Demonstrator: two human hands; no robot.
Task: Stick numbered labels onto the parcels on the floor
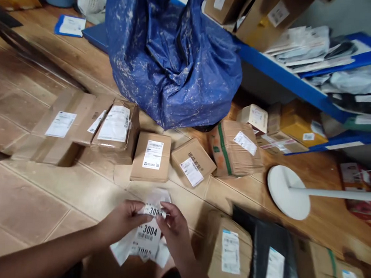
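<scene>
Low in the head view, both of my hands pinch a strip of printed number labels (145, 232). My left hand (124, 217) grips its left edge near the top label, which reads 3003. Thumb and fingers of my right hand (174, 226) close on the same label from the right. Below it hangs a label marked 3004, then another that is partly folded and hard to read. Whitish backing paper shows around the strip. Just beyond my hands, a small brown box (150, 172) with a shipping label lies on the floor, beside a tilted carton (191, 169).
Several taped cartons (63, 103) lie at the left. A large blue woven bag (176, 87) stands ahead. Blue shelves (292, 83) with parcels run along the right. A white round stand base (283, 206), a carton (212, 248) and a black parcel (260, 247) lie at right.
</scene>
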